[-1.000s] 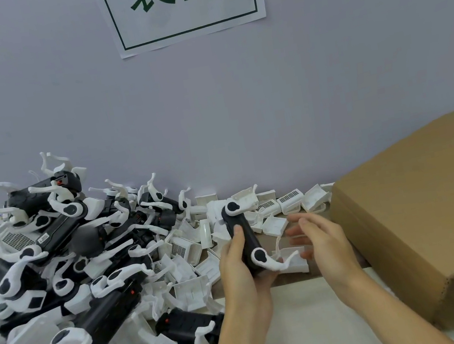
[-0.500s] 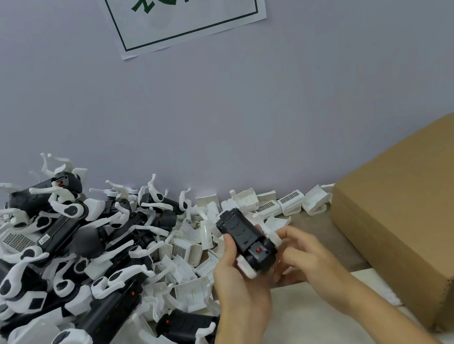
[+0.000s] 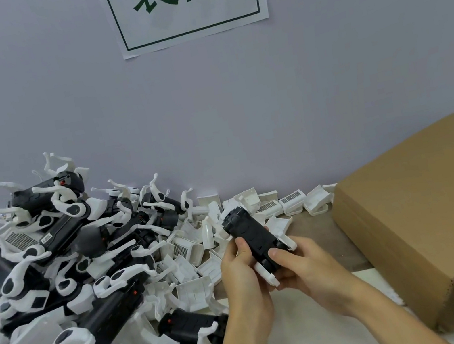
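Note:
A black plastic body with white folding arms [image 3: 248, 233] is held above the table, its long axis pointing away from me. My left hand [image 3: 242, 272] grips its left side, thumb on the black face. My right hand [image 3: 300, 265] grips its near right end, thumb on the black face and fingers curled under. White arm pieces stick out below and to the right of the body. Part of the underside is hidden by my fingers.
A big heap of black-and-white assembled units [image 3: 62, 261] fills the left. Loose white clips [image 3: 291, 201] lie along the wall. A brown cardboard box [image 3: 426, 209] stands at the right. A paper sign [image 3: 186, 0] hangs on the wall.
The black body has been turned over in my hands, from its side with white arms showing to its flat black face up. My right hand moved in and took hold of its near end.

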Available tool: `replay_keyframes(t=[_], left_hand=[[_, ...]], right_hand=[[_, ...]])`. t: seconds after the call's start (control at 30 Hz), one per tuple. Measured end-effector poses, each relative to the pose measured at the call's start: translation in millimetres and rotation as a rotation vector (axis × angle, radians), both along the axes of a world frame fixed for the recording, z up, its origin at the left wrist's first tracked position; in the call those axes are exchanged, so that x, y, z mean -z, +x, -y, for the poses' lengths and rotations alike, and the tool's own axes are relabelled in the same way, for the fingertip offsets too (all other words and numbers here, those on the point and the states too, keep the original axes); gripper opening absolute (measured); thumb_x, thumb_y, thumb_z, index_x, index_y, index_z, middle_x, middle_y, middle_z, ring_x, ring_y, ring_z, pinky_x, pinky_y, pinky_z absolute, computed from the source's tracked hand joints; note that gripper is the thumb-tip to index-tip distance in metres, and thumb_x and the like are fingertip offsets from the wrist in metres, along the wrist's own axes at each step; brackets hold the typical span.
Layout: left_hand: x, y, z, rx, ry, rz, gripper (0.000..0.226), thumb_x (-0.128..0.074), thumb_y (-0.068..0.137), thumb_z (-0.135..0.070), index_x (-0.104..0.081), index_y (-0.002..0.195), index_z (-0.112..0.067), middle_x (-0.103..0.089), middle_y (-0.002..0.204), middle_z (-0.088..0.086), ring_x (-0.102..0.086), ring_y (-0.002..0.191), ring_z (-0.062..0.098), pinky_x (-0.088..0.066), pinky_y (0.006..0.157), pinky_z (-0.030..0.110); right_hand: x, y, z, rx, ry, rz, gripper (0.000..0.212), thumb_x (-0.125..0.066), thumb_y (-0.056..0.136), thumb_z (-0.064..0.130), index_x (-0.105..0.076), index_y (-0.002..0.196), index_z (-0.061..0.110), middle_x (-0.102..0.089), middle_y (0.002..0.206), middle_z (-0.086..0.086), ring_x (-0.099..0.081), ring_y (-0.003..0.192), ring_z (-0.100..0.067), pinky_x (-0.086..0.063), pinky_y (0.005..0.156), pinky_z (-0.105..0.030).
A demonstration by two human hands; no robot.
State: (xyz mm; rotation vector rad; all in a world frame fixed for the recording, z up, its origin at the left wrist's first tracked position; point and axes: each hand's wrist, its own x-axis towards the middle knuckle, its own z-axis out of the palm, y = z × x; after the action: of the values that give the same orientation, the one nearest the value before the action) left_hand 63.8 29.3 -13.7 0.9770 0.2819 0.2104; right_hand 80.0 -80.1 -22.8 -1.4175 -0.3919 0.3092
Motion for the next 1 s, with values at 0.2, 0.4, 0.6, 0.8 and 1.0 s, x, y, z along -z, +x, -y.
replay_keyframes(t=[0.2,0.4,0.6,0.8,1.0], left_hand=[[0.5,0.0,0.5,-0.050,0.027,-0.036,0.031,-0.042,0.108,-0.026,-0.070,0.098,-0.017,-0.077,0.078,0.006,-0.072,0.064,0.024,-0.052,0.054,0.030],[6.6,6.0,0.4,-0.078,0.176,-0.038,0.030,-0.043,0.108,-0.025,-0.070,0.100,-0.017,-0.076,0.082,0.010,-0.067,0.073,0.031,-0.044,0.060,0.033],[9.6,7.6,2.1,-0.077,0.276,0.007,0.028,-0.044,0.108,-0.024,-0.069,0.109,-0.011,-0.075,0.101,0.020,-0.071,0.094,0.040,-0.054,0.076,0.048],[11.4,8.2,1.4,-0.103,0.276,0.009,0.029,-0.044,0.108,-0.025,-0.070,0.101,-0.015,-0.075,0.091,0.017,-0.068,0.073,0.030,-0.047,0.051,0.031],[13.5,9.7,2.0,-0.112,0.281,0.013,0.029,-0.044,0.108,-0.023,-0.071,0.102,-0.014,-0.076,0.093,0.015,-0.071,0.080,0.028,-0.054,0.070,0.041]], right_hand=[[1.5,-0.3,-1.0,-0.031,0.030,-0.029,0.018,-0.055,0.096,0.011,-0.066,0.110,0.014,-0.073,0.087,-0.012,-0.066,0.075,-0.026,-0.052,0.065,-0.027],[2.6,1.7,-1.0,-0.035,0.018,-0.095,0.018,-0.057,0.077,0.024,-0.074,0.083,0.023,-0.071,0.082,-0.015,-0.067,0.072,-0.025,-0.051,0.064,-0.027],[7.4,5.1,-0.3,0.034,-0.018,-0.144,0.026,-0.048,0.098,0.012,-0.071,0.088,0.017,-0.072,0.077,-0.014,-0.066,0.063,-0.025,-0.050,0.062,-0.030],[6.1,4.3,-0.4,0.047,-0.015,-0.144,0.020,-0.051,0.100,0.019,-0.068,0.097,0.010,-0.071,0.078,-0.015,-0.064,0.064,-0.025,-0.048,0.066,-0.033],[6.7,4.6,-0.9,0.039,0.029,-0.140,0.015,-0.056,0.092,0.016,-0.069,0.089,0.011,-0.071,0.078,-0.017,-0.063,0.063,-0.024,-0.047,0.071,-0.038]])
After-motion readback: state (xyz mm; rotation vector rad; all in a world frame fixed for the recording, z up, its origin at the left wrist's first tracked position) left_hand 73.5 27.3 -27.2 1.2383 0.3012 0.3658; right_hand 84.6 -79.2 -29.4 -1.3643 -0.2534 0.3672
